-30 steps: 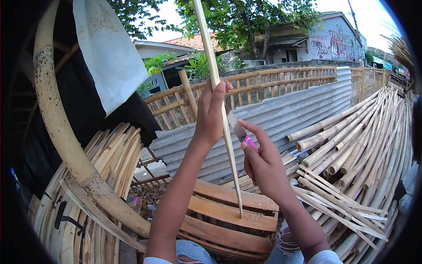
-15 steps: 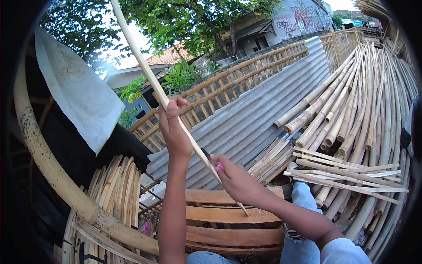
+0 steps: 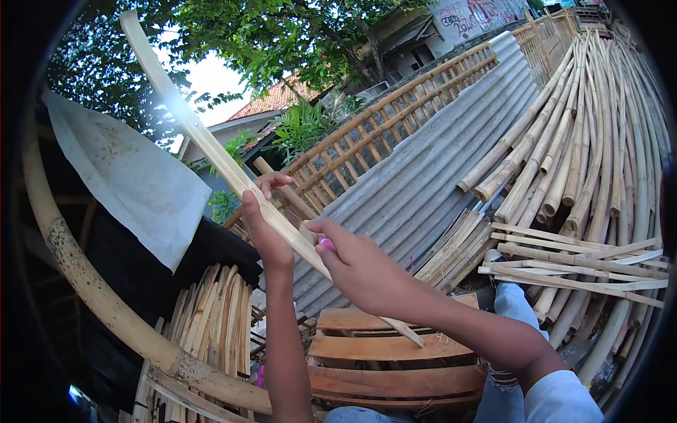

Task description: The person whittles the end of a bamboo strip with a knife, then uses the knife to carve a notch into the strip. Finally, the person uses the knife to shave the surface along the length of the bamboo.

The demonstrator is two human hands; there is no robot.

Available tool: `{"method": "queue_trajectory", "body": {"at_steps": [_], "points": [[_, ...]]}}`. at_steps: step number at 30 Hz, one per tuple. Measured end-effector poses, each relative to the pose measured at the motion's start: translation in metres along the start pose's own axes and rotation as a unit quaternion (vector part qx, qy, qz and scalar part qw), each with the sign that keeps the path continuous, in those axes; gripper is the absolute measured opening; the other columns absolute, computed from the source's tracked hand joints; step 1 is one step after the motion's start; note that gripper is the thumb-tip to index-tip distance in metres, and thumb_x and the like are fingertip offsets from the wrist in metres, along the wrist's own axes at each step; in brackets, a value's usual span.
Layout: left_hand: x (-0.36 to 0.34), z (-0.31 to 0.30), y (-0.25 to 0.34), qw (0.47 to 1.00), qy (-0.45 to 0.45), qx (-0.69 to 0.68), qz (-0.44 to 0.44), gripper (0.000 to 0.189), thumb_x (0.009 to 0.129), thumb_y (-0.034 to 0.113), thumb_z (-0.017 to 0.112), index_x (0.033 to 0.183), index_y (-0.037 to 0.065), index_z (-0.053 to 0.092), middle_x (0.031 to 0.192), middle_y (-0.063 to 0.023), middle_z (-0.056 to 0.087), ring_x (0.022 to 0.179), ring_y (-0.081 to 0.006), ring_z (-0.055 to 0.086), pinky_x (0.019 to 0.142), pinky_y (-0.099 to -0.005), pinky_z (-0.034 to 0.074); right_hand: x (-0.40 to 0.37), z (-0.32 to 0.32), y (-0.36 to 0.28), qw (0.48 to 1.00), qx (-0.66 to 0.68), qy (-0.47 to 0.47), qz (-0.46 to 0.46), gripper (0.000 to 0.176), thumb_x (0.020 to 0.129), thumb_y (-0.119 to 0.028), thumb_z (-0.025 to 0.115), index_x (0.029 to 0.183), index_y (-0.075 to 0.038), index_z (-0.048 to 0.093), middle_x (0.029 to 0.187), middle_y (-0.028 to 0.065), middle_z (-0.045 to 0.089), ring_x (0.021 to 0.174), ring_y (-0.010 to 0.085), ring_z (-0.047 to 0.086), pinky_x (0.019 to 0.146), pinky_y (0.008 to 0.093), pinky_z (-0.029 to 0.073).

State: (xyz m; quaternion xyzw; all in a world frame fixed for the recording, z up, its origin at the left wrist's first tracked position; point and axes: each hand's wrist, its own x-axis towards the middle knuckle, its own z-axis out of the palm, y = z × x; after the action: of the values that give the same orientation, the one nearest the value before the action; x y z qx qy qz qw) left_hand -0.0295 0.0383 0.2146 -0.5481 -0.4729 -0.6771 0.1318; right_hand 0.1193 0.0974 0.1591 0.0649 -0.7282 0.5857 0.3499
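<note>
A long pale bamboo strip (image 3: pixel 211 149) slants across the view, its upper end high at the left and its lower end touching a slatted wooden bench (image 3: pixel 395 381). My left hand (image 3: pixel 271 236) holds the strip near its middle, thumb on the near side and fingers partly stretched behind it. Just below, my right hand (image 3: pixel 360 271) is closed round a knife (image 3: pixel 326 242) with a pink part on its handle. The knife's blade meets the strip and is mostly hidden by my fingers and the strip.
A thick curved bamboo pole (image 3: pixel 99 292) arches on the left beside stacked split strips (image 3: pixel 215 317). Bamboo poles (image 3: pixel 564 155) lie piled at right, with crossed strips (image 3: pixel 564 264) on them. A corrugated sheet (image 3: pixel 416 169) and a bamboo fence (image 3: pixel 381 127) stand ahead.
The strip has turned to show its broad, flat face, and its upper end has come into view. My right hand with the knife has moved up the strip, closer to my left hand.
</note>
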Motion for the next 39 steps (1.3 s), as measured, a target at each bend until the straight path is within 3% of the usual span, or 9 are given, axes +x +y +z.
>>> {"method": "queue_trajectory", "body": {"at_steps": [7, 12, 14, 17, 21, 24, 32, 34, 39], "points": [[0.009, -0.005, -0.013, 0.995, -0.035, 0.059, 0.074, 0.042, 0.099, 0.045, 0.025, 0.08, 0.009, 0.035, 0.088, -0.0175, 0.058, 0.095, -0.0238, 0.05, 0.098, -0.0373, 0.03, 0.001, 0.004, 0.064, 0.978, -0.163, -0.109, 0.071, 0.032, 0.096, -0.018, 0.039, 0.123, -0.002, 0.046, 0.082, 0.0183, 0.06, 0.067, 0.0362, 0.058, 0.064, 0.0427, 0.043], [0.008, 0.001, -0.015, 0.998, -0.032, 0.023, 0.046, 0.045, 0.098, 0.048, 0.031, 0.079, 0.007, 0.038, 0.089, -0.0146, 0.056, 0.095, -0.021, 0.048, 0.099, -0.0362, 0.028, 0.012, -0.004, 0.016, 0.999, 0.004, 0.022, -0.045, 0.031, 0.096, -0.017, 0.038, 0.119, 0.003, 0.044, 0.082, 0.0296, 0.06, 0.08, 0.0458, 0.059, 0.072, 0.0484, 0.044], [0.009, 0.003, -0.014, 0.999, -0.024, 0.022, 0.041, 0.045, 0.098, 0.047, 0.031, 0.079, 0.007, 0.038, 0.088, -0.0144, 0.056, 0.094, -0.0209, 0.048, 0.098, -0.0361, 0.028, -0.004, 0.003, 0.019, 0.999, -0.018, -0.003, 0.027, 0.032, 0.096, -0.017, 0.037, 0.121, 0.002, 0.042, 0.081, 0.0301, 0.059, 0.08, 0.0462, 0.059, 0.072, 0.049, 0.044], [0.008, -0.008, -0.015, 0.997, 0.0, 0.039, 0.06, 0.043, 0.099, 0.044, 0.03, 0.079, 0.007, 0.039, 0.086, -0.0137, 0.055, 0.091, -0.0205, 0.047, 0.096, -0.0349, 0.03, -0.043, 0.025, 0.123, 0.99, -0.097, -0.038, 0.092, 0.034, 0.098, -0.019, 0.039, 0.128, -0.005, 0.042, 0.079, 0.0157, 0.058, 0.067, 0.028, 0.058, 0.066, 0.0373, 0.044], [0.011, -0.023, -0.022, 0.997, 0.005, 0.06, 0.048, 0.045, 0.097, 0.049, 0.029, 0.08, 0.009, 0.042, 0.086, -0.0099, 0.058, 0.092, -0.0189, 0.051, 0.094, -0.0351, 0.03, -0.039, 0.005, 0.105, 0.984, -0.03, -0.098, 0.148, 0.036, 0.097, -0.019, 0.042, 0.131, -0.007, 0.044, 0.075, 0.002, 0.053, 0.063, 0.0084, 0.049, 0.058, 0.028, 0.041], [0.013, -0.026, -0.028, 0.998, 0.008, 0.047, 0.041, 0.045, 0.097, 0.049, 0.029, 0.08, 0.01, 0.042, 0.085, -0.0098, 0.058, 0.091, -0.0194, 0.052, 0.094, -0.0361, 0.032, -0.019, 0.004, 0.049, 0.994, 0.036, -0.053, 0.083, 0.036, 0.097, -0.018, 0.042, 0.131, -0.007, 0.043, 0.075, 0.0036, 0.053, 0.063, 0.0104, 0.049, 0.059, 0.0291, 0.041], [0.009, -0.012, -0.023, 0.999, 0.024, 0.013, 0.029, 0.041, 0.1, 0.039, 0.036, 0.078, 0.005, 0.044, 0.079, -0.0078, 0.053, 0.081, -0.0157, 0.048, 0.082, -0.0302, 0.036, -0.029, 0.013, 0.099, 0.982, -0.081, -0.092, 0.147, 0.036, 0.097, -0.018, 0.042, 0.132, -0.01, 0.043, 0.064, 0.0023, 0.048, 0.057, 0.0119, 0.049, 0.055, 0.03, 0.041], [0.01, -0.005, -0.028, 0.997, 0.047, 0.059, 0.021, 0.041, 0.1, 0.038, 0.036, 0.079, 0.005, 0.047, 0.078, -0.005, 0.052, 0.077, -0.014, 0.046, 0.079, -0.0294, 0.036, -0.014, 0.006, 0.049, 0.988, 0.004, -0.032, 0.149, 0.03, 0.096, -0.016, 0.041, 0.123, -0.003, 0.047, 0.077, 0.0195, 0.059, 0.067, 0.0337, 0.059, 0.064, 0.0428, 0.044], [0.005, 0.017, -0.023, 0.989, 0.095, 0.111, 0.0, 0.032, 0.097, 0.037, 0.045, 0.088, 0.007, 0.05, 0.076, -0.0017, 0.05, 0.075, -0.0112, 0.049, 0.077, -0.0273, 0.038, -0.015, 0.02, 0.066, 0.994, -0.059, -0.003, 0.093, 0.035, 0.096, -0.015, 0.04, 0.129, -0.006, 0.037, 0.07, 0.0193, 0.056, 0.065, 0.0325, 0.059, 0.061, 0.0418, 0.042]]}}
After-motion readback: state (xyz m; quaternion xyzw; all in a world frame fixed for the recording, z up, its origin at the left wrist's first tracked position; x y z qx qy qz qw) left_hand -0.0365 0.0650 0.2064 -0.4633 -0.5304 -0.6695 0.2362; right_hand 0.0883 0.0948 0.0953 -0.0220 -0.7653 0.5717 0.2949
